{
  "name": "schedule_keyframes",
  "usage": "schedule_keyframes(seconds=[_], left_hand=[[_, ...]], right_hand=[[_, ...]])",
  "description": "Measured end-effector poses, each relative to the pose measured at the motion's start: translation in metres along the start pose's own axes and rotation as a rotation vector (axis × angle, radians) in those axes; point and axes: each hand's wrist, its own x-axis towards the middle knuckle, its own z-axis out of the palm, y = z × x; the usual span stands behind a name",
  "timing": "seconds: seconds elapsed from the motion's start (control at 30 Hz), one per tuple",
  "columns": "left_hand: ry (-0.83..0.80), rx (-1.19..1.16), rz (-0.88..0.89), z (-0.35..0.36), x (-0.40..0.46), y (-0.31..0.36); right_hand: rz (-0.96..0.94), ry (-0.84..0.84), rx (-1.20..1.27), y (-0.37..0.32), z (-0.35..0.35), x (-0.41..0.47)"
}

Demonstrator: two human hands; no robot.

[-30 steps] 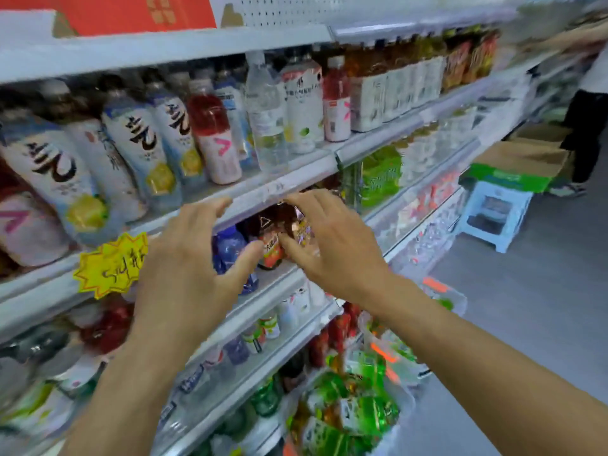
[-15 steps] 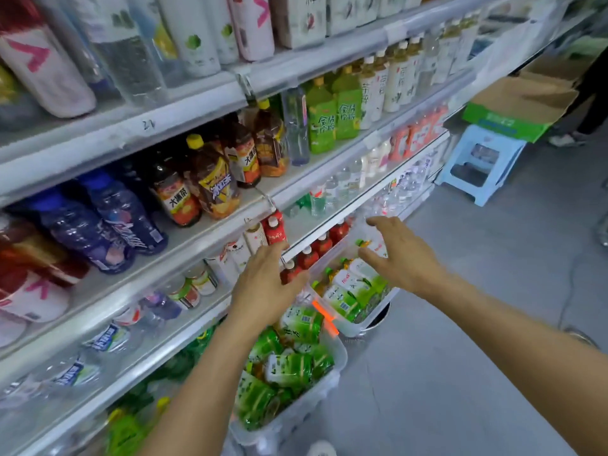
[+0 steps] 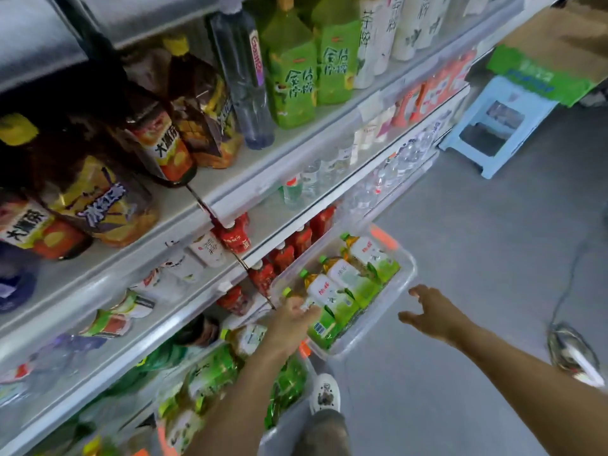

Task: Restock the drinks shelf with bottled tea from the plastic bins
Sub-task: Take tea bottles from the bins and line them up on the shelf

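Bottled tea (image 3: 332, 292), amber with green-and-white labels, lies in rows in a clear plastic bin (image 3: 393, 319) on the floor. Left of it, white shelves (image 3: 230, 189) of drinks overhang closely. The left hand (image 3: 291, 324) grips the nearest bottle's neck; a second bin (image 3: 286, 419) sits under its forearm. The right hand (image 3: 431, 312) hovers, fingers spread, just right of the bin. Beyond stands a pale blue plastic stool (image 3: 493, 126).
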Motion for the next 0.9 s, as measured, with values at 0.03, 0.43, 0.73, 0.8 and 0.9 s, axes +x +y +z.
schedule_keyframes(seconds=[0.03,0.43,0.73,0.8,0.9], left_hand=[[-0.014,-0.002,-0.027,0.003,0.013,0.001],[-0.003,-0.025,-0.255,0.031,0.138,-0.011],[0.243,-0.002,-0.415,0.072,0.225,-0.029],[0.316,-0.025,-0.427,0.080,0.243,-0.030],[0.354,-0.082,-0.512,0.088,0.269,-0.027]], right_hand=[[0.012,-0.011,-0.004,0.002,0.000,0.013],[0.037,-0.112,-0.136,0.012,0.006,0.158],[-0.068,-0.033,-0.210,0.016,0.028,0.260],[-0.091,-0.030,-0.223,0.020,0.036,0.275],[-0.116,-0.049,-0.236,0.027,0.048,0.292]])
